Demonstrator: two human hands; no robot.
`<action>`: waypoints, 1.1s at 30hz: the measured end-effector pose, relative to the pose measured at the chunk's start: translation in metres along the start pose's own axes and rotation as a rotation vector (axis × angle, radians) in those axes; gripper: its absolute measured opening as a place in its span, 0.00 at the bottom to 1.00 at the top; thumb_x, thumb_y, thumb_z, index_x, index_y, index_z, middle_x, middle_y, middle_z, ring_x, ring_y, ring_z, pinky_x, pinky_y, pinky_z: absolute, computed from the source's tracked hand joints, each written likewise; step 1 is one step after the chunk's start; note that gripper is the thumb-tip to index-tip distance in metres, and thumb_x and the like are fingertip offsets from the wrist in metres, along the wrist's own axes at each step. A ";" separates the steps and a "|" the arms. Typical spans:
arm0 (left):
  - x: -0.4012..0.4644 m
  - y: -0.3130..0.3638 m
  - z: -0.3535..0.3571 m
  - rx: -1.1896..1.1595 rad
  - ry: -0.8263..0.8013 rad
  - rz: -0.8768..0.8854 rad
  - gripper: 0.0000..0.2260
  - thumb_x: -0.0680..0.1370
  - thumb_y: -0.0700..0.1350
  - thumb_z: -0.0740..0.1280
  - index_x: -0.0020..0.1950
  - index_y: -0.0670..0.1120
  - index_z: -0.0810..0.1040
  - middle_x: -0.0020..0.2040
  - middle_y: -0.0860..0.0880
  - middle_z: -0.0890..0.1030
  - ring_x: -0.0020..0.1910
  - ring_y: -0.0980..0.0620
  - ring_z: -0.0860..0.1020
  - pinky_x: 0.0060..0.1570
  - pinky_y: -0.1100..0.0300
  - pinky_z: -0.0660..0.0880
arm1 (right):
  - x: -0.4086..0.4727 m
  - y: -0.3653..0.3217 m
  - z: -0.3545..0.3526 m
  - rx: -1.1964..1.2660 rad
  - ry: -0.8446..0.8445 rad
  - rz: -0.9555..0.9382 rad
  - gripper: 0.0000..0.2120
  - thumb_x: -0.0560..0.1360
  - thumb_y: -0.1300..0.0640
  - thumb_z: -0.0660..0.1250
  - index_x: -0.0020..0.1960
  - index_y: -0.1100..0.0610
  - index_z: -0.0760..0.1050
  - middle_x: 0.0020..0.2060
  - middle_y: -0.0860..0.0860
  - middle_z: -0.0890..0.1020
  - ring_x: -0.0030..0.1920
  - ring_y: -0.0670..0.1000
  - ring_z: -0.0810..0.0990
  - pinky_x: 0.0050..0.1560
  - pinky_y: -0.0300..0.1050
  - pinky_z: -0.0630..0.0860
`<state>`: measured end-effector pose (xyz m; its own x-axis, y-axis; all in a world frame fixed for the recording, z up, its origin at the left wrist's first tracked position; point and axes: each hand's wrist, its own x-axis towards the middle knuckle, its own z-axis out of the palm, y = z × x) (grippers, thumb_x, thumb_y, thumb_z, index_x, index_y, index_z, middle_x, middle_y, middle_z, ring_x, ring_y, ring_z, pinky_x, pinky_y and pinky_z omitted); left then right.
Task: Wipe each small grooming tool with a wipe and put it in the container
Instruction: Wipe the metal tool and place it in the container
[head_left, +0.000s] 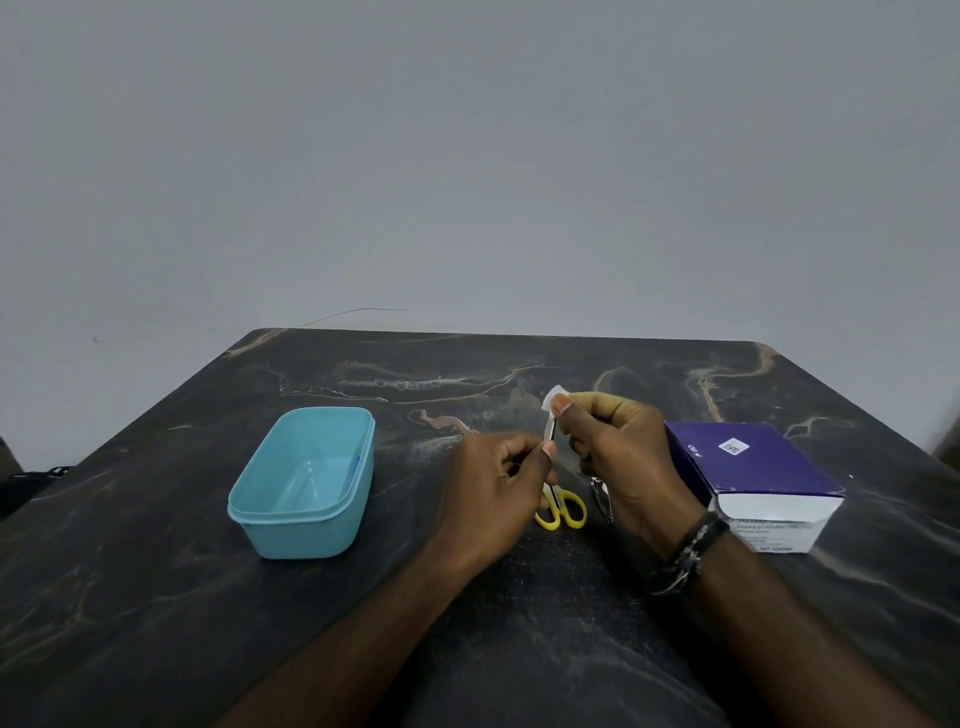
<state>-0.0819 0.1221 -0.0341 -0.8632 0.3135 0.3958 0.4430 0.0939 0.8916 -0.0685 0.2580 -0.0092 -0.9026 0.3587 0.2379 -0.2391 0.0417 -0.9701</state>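
My left hand (498, 480) pinches the lower end of a thin metal grooming tool (549, 432) held upright above the table. At the tool's upper end, my right hand (618, 452) pinches a small white wipe (554, 399). Small yellow-handled scissors (563, 512) lie on the table below my hands. A metal nail clipper (602, 499) lies beside them, partly hidden by my right hand. The light blue container (306, 480) stands open at the left, apparently with nothing in it.
A purple and white box of wipes (753, 480) sits at the right, close to my right wrist. The dark marbled table (208, 597) meets a grey wall at its far edge. I wear dark bracelets (685, 556) on my right wrist.
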 end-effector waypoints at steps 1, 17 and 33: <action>0.000 0.000 -0.001 0.001 0.011 0.008 0.12 0.80 0.43 0.64 0.40 0.42 0.82 0.33 0.48 0.83 0.28 0.53 0.81 0.29 0.59 0.77 | -0.001 0.001 0.001 -0.017 -0.008 -0.001 0.13 0.74 0.55 0.72 0.45 0.66 0.81 0.25 0.49 0.74 0.25 0.45 0.66 0.25 0.38 0.64; 0.001 0.068 -0.061 0.490 0.511 0.280 0.07 0.78 0.46 0.67 0.45 0.47 0.84 0.34 0.53 0.83 0.32 0.58 0.80 0.32 0.64 0.78 | 0.001 -0.001 0.002 0.033 0.082 -0.070 0.06 0.75 0.59 0.71 0.46 0.62 0.82 0.23 0.42 0.78 0.24 0.38 0.74 0.26 0.29 0.68; 0.004 0.042 -0.144 1.429 0.058 -0.622 0.12 0.69 0.53 0.71 0.46 0.48 0.80 0.59 0.44 0.77 0.76 0.35 0.45 0.65 0.41 0.68 | -0.002 -0.006 0.004 0.045 0.060 -0.069 0.06 0.75 0.59 0.71 0.45 0.63 0.82 0.21 0.41 0.76 0.22 0.39 0.72 0.24 0.28 0.67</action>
<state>-0.1020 -0.0085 0.0366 -0.9846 -0.1470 0.0947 -0.1492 0.9887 -0.0158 -0.0665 0.2530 -0.0042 -0.8607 0.4121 0.2990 -0.3166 0.0267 -0.9482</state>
